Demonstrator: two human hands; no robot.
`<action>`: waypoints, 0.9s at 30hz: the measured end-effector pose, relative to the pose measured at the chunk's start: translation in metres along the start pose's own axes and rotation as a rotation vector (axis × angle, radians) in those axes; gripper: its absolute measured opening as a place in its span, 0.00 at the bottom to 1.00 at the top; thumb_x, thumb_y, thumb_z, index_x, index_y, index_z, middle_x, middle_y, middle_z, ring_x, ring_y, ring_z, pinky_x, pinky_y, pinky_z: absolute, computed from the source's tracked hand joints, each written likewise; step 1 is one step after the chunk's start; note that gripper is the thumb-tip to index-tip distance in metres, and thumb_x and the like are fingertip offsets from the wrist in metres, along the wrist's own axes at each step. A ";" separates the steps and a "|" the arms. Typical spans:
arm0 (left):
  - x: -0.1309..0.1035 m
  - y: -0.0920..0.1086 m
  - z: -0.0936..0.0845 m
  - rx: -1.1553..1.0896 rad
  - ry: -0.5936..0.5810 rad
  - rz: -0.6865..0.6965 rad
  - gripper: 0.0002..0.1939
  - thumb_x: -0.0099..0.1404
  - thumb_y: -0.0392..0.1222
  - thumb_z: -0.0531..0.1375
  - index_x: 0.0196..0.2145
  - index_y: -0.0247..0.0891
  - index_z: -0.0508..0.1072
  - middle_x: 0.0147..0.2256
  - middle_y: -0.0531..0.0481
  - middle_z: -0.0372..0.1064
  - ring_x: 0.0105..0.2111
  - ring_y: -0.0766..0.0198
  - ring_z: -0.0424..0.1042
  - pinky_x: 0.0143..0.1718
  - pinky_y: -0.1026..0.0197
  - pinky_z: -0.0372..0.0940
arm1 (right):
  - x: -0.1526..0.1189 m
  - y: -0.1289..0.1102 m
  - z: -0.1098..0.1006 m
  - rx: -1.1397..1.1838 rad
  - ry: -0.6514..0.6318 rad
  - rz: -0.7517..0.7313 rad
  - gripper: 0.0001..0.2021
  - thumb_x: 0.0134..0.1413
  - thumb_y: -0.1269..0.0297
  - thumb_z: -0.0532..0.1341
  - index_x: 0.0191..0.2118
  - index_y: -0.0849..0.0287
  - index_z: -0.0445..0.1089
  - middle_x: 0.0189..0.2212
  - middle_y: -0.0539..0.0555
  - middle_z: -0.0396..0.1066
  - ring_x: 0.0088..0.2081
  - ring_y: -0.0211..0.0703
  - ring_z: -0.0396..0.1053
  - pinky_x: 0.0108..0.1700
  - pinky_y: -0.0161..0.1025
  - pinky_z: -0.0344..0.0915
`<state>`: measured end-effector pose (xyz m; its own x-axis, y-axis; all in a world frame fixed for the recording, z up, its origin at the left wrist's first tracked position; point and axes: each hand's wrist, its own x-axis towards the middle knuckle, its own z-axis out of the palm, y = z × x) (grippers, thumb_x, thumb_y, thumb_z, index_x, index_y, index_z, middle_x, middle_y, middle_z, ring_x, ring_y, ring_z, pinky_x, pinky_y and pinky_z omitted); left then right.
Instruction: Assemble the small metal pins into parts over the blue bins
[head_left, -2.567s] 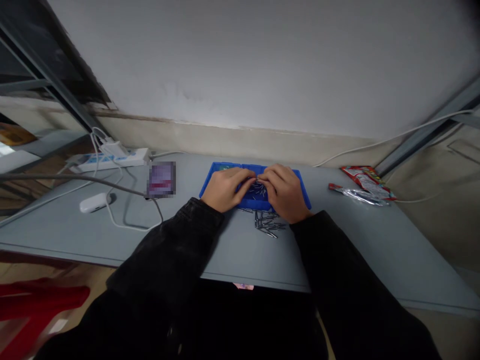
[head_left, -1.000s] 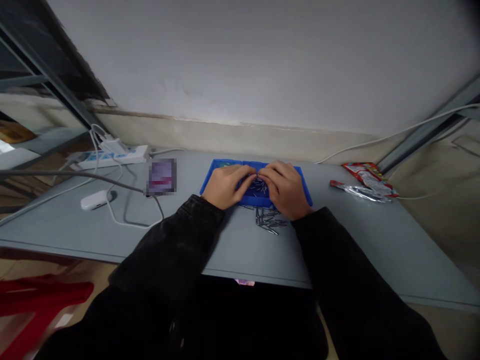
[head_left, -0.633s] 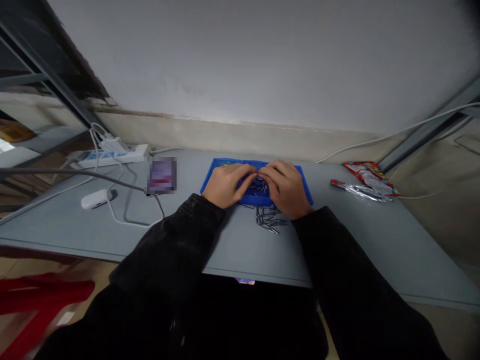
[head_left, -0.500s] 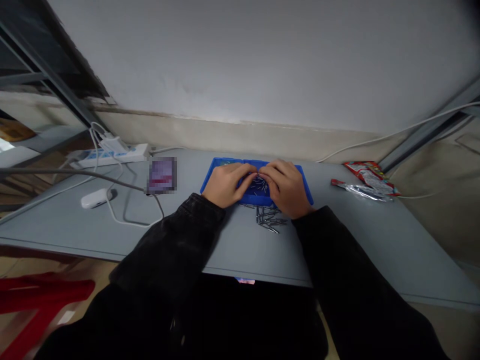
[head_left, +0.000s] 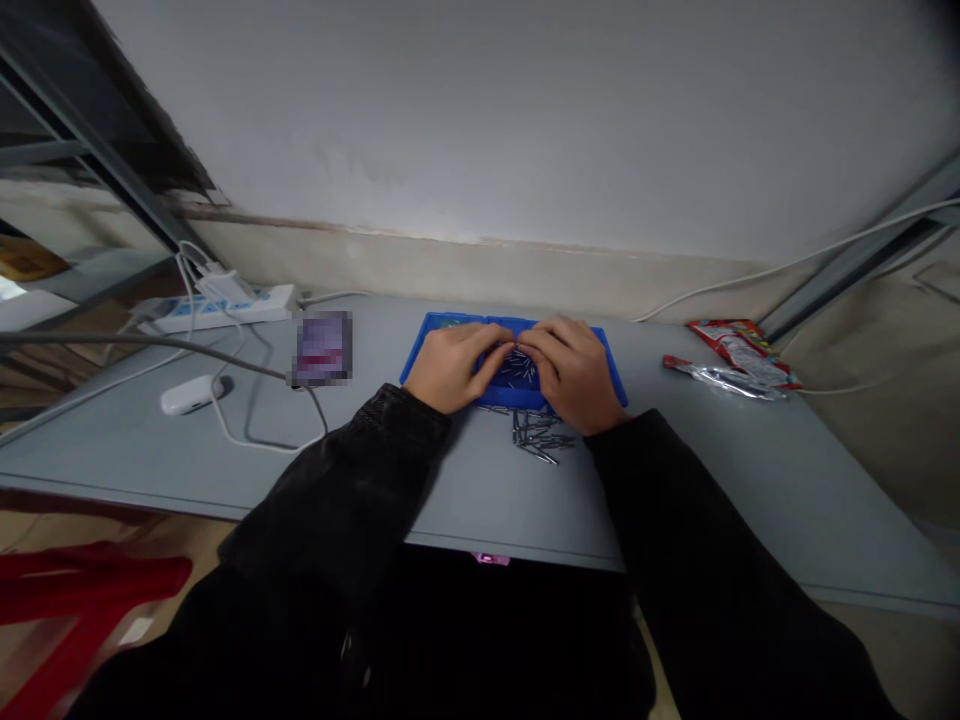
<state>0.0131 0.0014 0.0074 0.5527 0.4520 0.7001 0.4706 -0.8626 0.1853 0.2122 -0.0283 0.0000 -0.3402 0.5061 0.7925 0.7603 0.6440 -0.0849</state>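
Observation:
Both hands meet over a shallow blue plastic box [head_left: 616,375], fingertips nearly touching. My left hand [head_left: 454,365] is closed in a pinch of thumb and fingers at the box's middle. My right hand [head_left: 577,370] pinches from the other side, close to the left fingertips. What lies between the fingers is too small to make out. Inside the box, below the fingertips, lie several small thin metal pieces [head_left: 517,370]. A loose pile of slim metal parts [head_left: 536,435], like pins or rivets, rests on the grey table [head_left: 487,500] in front of the box.
On the left are a white power strip [head_left: 262,308] with plugs and cables, a white earbud case [head_left: 187,396] and a blurred-out purple item [head_left: 322,348]. At right lie a red snack packet [head_left: 742,350] and a silver wrapper [head_left: 731,381]. A wall [head_left: 480,150] rises behind the table.
Hardly anything differs: both hands keep their pinch over the box, and the metal pile stays put. The view has shifted very slightly.

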 end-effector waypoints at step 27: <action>0.000 0.000 0.001 0.001 0.016 0.013 0.12 0.75 0.43 0.54 0.43 0.35 0.75 0.35 0.47 0.76 0.32 0.66 0.74 0.36 0.62 0.67 | 0.000 0.000 0.000 -0.010 0.027 -0.014 0.10 0.70 0.66 0.54 0.39 0.56 0.73 0.36 0.52 0.74 0.38 0.42 0.69 0.41 0.41 0.61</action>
<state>0.0134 0.0015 0.0068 0.5476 0.4373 0.7134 0.4642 -0.8681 0.1758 0.2120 -0.0281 0.0003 -0.3359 0.4818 0.8094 0.7614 0.6447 -0.0677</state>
